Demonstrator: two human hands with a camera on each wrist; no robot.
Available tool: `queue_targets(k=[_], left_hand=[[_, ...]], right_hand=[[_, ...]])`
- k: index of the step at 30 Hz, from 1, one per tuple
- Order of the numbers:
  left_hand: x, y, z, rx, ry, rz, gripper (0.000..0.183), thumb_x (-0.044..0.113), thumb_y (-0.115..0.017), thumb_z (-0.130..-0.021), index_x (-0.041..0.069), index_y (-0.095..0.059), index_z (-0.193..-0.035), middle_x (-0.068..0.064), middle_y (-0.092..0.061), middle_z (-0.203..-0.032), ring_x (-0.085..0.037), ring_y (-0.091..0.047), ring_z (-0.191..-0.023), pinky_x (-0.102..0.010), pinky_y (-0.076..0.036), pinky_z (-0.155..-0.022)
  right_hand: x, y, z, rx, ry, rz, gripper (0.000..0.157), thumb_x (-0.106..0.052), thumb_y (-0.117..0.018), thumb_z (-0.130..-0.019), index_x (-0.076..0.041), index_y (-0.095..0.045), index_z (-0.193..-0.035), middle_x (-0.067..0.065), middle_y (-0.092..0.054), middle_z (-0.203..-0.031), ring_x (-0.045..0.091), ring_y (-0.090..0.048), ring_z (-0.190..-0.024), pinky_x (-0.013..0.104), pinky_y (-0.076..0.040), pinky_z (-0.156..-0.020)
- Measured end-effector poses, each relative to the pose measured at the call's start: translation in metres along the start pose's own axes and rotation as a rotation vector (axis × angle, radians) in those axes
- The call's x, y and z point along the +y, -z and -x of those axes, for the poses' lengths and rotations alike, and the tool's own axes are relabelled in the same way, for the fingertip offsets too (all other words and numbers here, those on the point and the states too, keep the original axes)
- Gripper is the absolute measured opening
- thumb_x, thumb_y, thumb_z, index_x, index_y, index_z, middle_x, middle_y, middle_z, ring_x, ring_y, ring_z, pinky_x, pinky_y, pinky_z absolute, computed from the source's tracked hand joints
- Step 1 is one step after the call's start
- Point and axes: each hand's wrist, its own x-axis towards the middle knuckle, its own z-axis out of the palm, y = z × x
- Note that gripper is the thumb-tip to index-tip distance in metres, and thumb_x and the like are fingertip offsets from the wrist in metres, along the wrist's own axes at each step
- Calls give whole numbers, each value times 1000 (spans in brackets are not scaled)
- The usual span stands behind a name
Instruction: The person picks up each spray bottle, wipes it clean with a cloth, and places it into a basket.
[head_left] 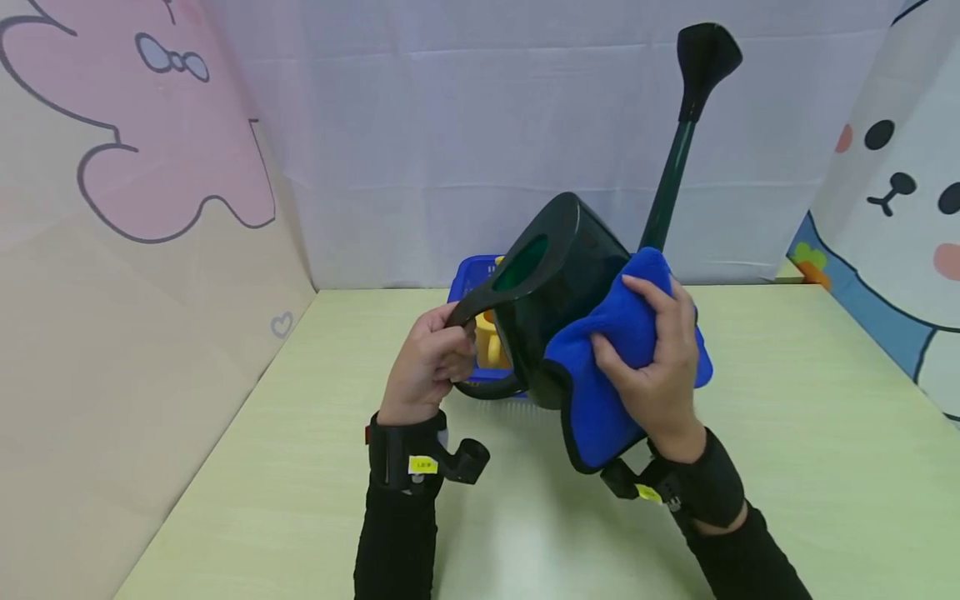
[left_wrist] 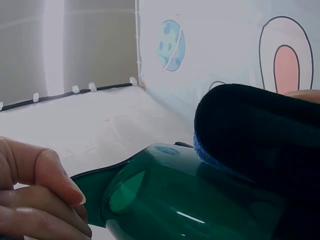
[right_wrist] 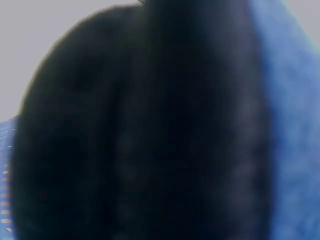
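A dark green watering can (head_left: 555, 283) is held tilted above the table, its long spout ending in a black rose (head_left: 705, 58) at the upper right. My left hand (head_left: 431, 358) grips the can's handle (head_left: 480, 302), fingers curled round it. In my right hand (head_left: 660, 367) is a blue cloth (head_left: 615, 400) with black edging, pressed against the can's side near the spout's base. The left wrist view shows the can's glossy green body (left_wrist: 190, 200) with the cloth (left_wrist: 250, 135) over it. Dark edging and blue cloth (right_wrist: 295, 125) fill much of the right wrist view.
Behind the can, a blue plastic basket (head_left: 468, 271) stands on the pale green table (head_left: 360, 517), with yellow items (head_left: 491, 346) inside. A white curtain (head_left: 480, 150) hangs at the back, with cartoon-printed panels on both sides.
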Motion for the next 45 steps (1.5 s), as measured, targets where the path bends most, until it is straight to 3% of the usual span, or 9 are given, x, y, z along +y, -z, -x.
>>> queue_targets(k=[4, 12, 20, 25, 35, 41, 45], left_hand=[[0, 1, 1, 6, -1, 4, 15, -3, -40, -75, 10, -46, -71, 6, -35, -49, -9, -27, -37, -23, -15, -38], [-1, 1, 1, -4, -9, 4, 17, -4, -39, -75, 10, -48, -72, 6, -34, -49, -9, -27, -37, -23, -15, -38], [-2, 0, 0, 2, -7, -6, 18, -5, -38, -76, 11, -48, -73, 6, -35, -50, -8, -28, -37, -21, -18, -38], [-2, -1, 0, -2, -6, 0, 19, -5, -38, -76, 11, -48, -72, 6, -35, -50, -8, -28, -37, -19, -20, -37], [-2, -4, 0, -28, -4, 17, 17, -1, -39, -77, 11, -48, -69, 6, -35, -50, -8, -27, -37, -18, -21, -37], [-2, -4, 0, -31, 6, 17, 16, -1, -39, -77, 11, -47, -69, 6, -36, -49, -9, -27, -37, -18, -20, -37], [-2, -4, 0, -31, 15, 8, 14, 0, -40, -77, 10, -46, -70, 6, -36, -50, -9, -27, -38, -18, -21, -37]], right_hand=[[-3, -6, 5, 30, 49, 15, 53, -21, -65, -67, -6, -51, -116, 20, -42, -130, 28, -39, -119, 62, -35, -91], [-10, -22, 16, 89, 262, 140, 53, -47, -58, -73, -7, -54, -108, 24, -42, -127, 37, -40, -116, 62, -40, -86], [-15, -38, 31, 84, 463, 271, 46, -42, -60, -74, -11, -56, -107, 23, -43, -121, 38, -40, -115, 60, -41, -84], [-15, -38, 32, 64, 509, 294, 45, -42, -59, -74, -11, -55, -107, 22, -43, -120, 38, -40, -114, 60, -41, -83], [-13, -25, 20, 81, 441, 244, 49, -47, -59, -73, -11, -55, -105, 22, -43, -122, 38, -41, -114, 60, -42, -84], [-9, -12, 10, 55, 265, 129, 57, -53, -57, -72, -8, -54, -108, 24, -40, -126, 38, -39, -115, 63, -40, -83], [-5, 0, 5, 13, 135, 49, 58, -45, -60, -73, -5, -51, -113, 23, -41, -129, 33, -38, -118, 64, -37, -87]])
